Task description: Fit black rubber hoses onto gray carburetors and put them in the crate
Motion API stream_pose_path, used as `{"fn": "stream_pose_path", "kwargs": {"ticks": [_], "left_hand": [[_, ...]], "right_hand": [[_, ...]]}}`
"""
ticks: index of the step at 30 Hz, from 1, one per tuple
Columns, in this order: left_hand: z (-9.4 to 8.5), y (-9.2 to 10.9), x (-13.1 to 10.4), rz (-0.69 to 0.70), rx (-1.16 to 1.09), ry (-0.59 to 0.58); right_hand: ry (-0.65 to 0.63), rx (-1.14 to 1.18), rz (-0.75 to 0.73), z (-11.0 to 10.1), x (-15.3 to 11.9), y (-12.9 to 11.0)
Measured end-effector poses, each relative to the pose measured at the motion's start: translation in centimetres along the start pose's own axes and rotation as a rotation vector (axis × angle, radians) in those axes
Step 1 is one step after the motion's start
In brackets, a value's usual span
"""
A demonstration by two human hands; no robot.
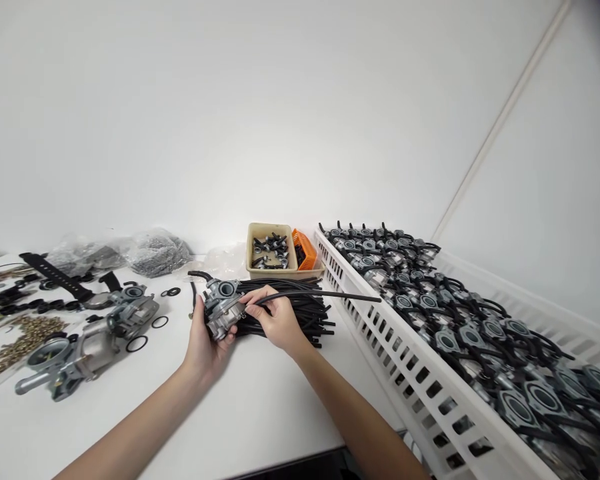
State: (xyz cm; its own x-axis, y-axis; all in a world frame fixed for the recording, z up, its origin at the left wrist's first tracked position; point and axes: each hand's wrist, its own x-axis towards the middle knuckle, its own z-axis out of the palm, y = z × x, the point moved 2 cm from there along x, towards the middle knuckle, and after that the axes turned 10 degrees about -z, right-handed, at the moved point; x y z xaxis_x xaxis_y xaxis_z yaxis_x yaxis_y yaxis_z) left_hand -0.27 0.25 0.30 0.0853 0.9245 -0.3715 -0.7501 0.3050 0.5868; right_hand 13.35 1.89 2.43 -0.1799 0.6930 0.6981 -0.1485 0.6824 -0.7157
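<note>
A silver carburetor (223, 313) is held up over the table by my left hand (205, 343), with the fingers and thumb around its lower body. A short black hose (200, 274) sticks out from its upper left. My right hand (277, 320) pinches a long black rubber hose (330, 294) near one end, close to the carburetor's right side. The hose's free end reaches right, toward the white crate. Whether its near end sits on the carburetor is hidden by my fingers. Behind and below my hands lies a pile of black hoses (305, 310).
A white slatted crate (405, 353) full of carburetors stands right. At the back are a beige tray (251, 250) of small parts and an orange basket (307, 248). On the left lie more carburetors (95, 347), rubber rings (137, 344), brass pieces (25, 340), a wristwatch (65, 277) and plastic bags (155, 252).
</note>
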Motion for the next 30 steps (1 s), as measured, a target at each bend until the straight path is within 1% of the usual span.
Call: {"fn": "stream_pose_path", "kwargs": {"ticks": [3, 5, 9, 11, 14, 16, 18, 21, 25, 27, 30], "left_hand": [[0.4, 0.1, -0.3, 0.032, -0.027, -0.071], [0.6, 0.1, -0.6, 0.039, -0.049, -0.091], [0.7, 0.3, -0.8, 0.039, -0.067, -0.1], [0.5, 0.4, -0.9, 0.032, -0.076, -0.118], [0.3, 0.6, -1.0, 0.02, -0.091, -0.204], [0.3, 0.7, -1.1, 0.026, -0.087, -0.254], [0.3, 0.8, -1.1, 0.041, -0.078, -0.276], [0.2, 0.9, -1.0, 0.057, -0.06, -0.276], [0.0, 0.9, -0.9, 0.075, -0.044, -0.213], [0.1, 0.9, -0.9, 0.087, -0.034, -0.177], [0.3, 1.0, -1.0, 0.138, -0.018, -0.126]], "right_hand": [[-0.025, -0.067, -0.062, 0.0, -0.1, -0.4], [-0.052, -0.129, -0.134, 0.1, -0.2, -1.0], [-0.09, -0.325, -0.375, 0.6, -0.7, -2.5], [-0.098, -0.387, -0.493, 1.1, -1.0, -3.1], [-0.098, -0.412, -0.628, 1.6, -1.5, -3.3], [-0.109, -0.419, -0.671, 1.8, -1.7, -3.3], [-0.13, -0.421, -0.67, 1.9, -1.8, -3.3], [-0.133, -0.408, -0.656, 1.8, -1.7, -3.5], [-0.108, -0.367, -0.648, 1.6, -1.4, -3.8], [-0.081, -0.329, -0.601, 1.5, -1.2, -3.8], [-0.014, -0.283, -0.446, 1.2, -0.9, -3.3]]}}
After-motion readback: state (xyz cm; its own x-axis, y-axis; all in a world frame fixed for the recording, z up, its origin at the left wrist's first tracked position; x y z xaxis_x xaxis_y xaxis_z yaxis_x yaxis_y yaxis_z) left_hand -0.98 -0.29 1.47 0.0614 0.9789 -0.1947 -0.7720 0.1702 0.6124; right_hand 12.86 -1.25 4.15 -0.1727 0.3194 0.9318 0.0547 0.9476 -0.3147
